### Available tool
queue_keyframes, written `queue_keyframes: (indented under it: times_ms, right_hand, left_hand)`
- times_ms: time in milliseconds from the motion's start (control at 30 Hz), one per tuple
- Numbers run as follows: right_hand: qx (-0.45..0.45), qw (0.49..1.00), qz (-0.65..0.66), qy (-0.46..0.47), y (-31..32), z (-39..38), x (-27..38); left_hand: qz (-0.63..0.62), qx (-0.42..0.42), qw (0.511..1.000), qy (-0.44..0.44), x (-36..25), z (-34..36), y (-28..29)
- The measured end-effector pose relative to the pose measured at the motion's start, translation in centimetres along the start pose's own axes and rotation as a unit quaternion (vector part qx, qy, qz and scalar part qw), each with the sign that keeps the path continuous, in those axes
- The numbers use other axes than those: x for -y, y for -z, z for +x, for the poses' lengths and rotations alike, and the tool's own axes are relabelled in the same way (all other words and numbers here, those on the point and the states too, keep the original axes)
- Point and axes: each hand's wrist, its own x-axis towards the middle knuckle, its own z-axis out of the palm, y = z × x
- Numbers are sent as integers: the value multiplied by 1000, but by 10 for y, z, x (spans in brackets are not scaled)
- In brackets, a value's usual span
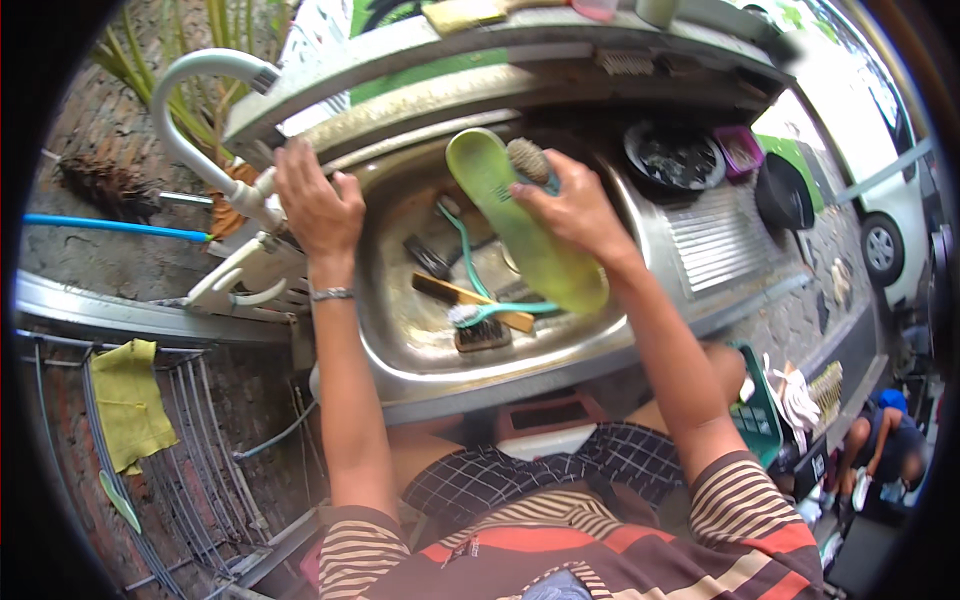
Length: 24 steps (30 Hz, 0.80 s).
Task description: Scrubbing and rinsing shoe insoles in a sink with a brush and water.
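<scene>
My right hand holds a yellow-green shoe insole slantwise over the sink, thumb on its face. A scrub brush with pale bristles shows beside the insole in the same hand, its body mostly hidden. At the sink's left corner, my left hand is closed over the base of a white gooseneck faucet; the part under its fingers is hidden. The steel sink basin holds a teal-handled brush, another teal brush, a wooden-backed brush and a dark block-shaped brush.
On the drainboard at right stand a black basin, a pink basket and a black bowl. A ledge runs behind the sink. A wire rack with a yellow cloth is at lower left. Another person crouches at far right.
</scene>
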Motion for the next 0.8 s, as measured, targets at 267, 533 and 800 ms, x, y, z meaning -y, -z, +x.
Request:
queue_keyframes:
  times_ms: [267,533,800]
  right_hand:
    - [65,956,285,-18,-133,21,-33]
    - [102,956,275,-17,-144,26,-32]
    - [45,974,221,17,-148,28,-32]
  left_hand:
    - [-168,175,969,43,41,-95,-46]
    - [-587,139,740,298,-23,-93,-17]
    - [-641,142,673,340,-42,-82,-11]
